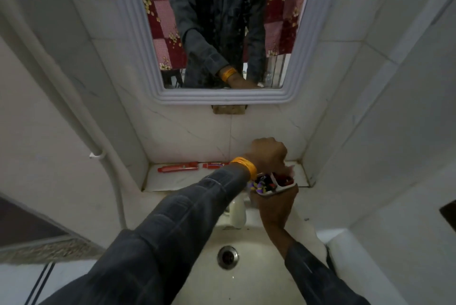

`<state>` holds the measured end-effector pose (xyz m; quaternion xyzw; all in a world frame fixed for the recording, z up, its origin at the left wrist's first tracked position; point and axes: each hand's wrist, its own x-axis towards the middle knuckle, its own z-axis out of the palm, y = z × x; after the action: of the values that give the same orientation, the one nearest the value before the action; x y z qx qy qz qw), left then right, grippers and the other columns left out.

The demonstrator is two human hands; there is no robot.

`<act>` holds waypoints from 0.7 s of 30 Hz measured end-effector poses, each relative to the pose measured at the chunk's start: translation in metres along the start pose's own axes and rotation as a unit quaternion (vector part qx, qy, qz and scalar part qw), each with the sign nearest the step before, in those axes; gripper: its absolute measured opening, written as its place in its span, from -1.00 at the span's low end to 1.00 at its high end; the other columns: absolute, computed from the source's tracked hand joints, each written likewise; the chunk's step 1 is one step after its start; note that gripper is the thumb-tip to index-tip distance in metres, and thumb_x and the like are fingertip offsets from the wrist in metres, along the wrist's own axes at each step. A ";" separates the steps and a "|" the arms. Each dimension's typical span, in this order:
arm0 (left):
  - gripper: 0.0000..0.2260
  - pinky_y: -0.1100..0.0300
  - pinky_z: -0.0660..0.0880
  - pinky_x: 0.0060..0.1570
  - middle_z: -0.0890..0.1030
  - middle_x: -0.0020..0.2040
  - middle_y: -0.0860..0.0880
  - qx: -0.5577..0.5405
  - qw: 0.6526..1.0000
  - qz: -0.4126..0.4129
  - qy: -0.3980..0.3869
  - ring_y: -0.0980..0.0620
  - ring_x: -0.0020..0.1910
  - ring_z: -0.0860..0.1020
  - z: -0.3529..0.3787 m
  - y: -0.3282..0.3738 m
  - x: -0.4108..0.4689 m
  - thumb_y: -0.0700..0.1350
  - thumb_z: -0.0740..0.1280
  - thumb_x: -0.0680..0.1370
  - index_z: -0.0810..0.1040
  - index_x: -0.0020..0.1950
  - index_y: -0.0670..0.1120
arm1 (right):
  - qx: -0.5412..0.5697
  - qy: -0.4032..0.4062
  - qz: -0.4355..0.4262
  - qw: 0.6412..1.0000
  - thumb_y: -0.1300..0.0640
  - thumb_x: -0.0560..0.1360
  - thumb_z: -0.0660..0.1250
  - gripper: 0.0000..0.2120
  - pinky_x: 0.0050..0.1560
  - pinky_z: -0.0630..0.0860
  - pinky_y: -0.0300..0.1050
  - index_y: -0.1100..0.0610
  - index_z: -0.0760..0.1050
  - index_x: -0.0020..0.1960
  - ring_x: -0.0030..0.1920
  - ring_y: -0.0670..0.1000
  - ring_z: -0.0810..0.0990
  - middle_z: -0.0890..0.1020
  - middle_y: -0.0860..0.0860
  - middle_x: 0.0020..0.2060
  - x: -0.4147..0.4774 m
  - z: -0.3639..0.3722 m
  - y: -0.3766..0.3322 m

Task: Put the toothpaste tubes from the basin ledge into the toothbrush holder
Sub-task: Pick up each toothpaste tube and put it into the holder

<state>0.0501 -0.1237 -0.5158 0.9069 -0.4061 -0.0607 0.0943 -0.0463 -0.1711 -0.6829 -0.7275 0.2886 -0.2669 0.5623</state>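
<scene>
My left hand (267, 154) reaches across to the right end of the basin ledge (158, 182), knuckles up, fingers curled down over the toothbrush holder (283, 187). What the fingers pinch, if anything, I cannot tell; they are blurred and point away from the camera. An orange band (246, 166) sits on that wrist, with a dark sleeve (187, 211) behind it.

My right hand (276, 208) comes up from the near side and grips the holder from below, fingers wrapped around its near wall. The holder is white, tilted toward me, and packed with red, black and purple items I cannot sort out.

Two red toothpaste tubes lie flat on the ledge, at the far edge against the wall. The left tube (178, 167) is in full view, well to the left of the holder. The second tube (214, 164) lies just to its right, end to end with it, its right end hidden behind my left wrist.

A white tap (238, 211) stands below the holder. The basin (249, 243) is near me, with the drain (228, 256) at its centre. A mirror (222, 33) hangs on the far wall.
</scene>
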 end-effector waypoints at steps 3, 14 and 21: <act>-0.63 0.11 0.52 -0.24 0.61 -0.27 -0.04 -0.147 0.982 -0.082 0.087 -0.06 -0.27 0.59 -0.012 -0.050 -0.016 0.22 0.32 0.52 0.61 -0.20 -0.07 | 0.020 -0.003 0.016 1.000 0.03 0.05 0.82 0.09 0.31 0.68 0.07 0.08 0.33 0.44 0.29 0.02 0.70 0.65 0.05 0.32 -0.002 -0.003 0.000; -0.72 0.00 0.46 0.27 0.56 0.28 -0.19 -0.019 0.975 -0.215 -0.053 -0.18 0.26 0.52 0.086 -0.177 -0.048 -0.15 0.27 0.59 0.50 0.29 -0.13 | 0.029 0.005 0.024 0.999 0.29 0.13 0.81 0.04 0.16 0.55 -0.49 0.19 0.30 0.44 0.24 -0.07 0.67 0.60 0.01 0.31 -0.003 0.001 0.001; -0.78 0.02 0.52 0.19 0.64 0.15 -0.18 0.055 0.982 -0.168 -0.062 -0.19 0.16 0.59 0.106 -0.186 -0.031 -0.12 0.27 0.59 0.60 0.17 -0.15 | 0.035 -0.001 0.010 0.999 0.33 0.14 0.79 0.08 0.18 0.54 -0.51 0.25 0.27 0.51 0.23 -0.15 0.64 0.57 0.02 0.34 -0.002 0.001 0.004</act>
<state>0.1441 0.0079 -0.6594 0.9606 -0.2555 -0.1092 0.0076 -0.0474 -0.1695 -0.6874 -0.7050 0.2859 -0.2702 0.5901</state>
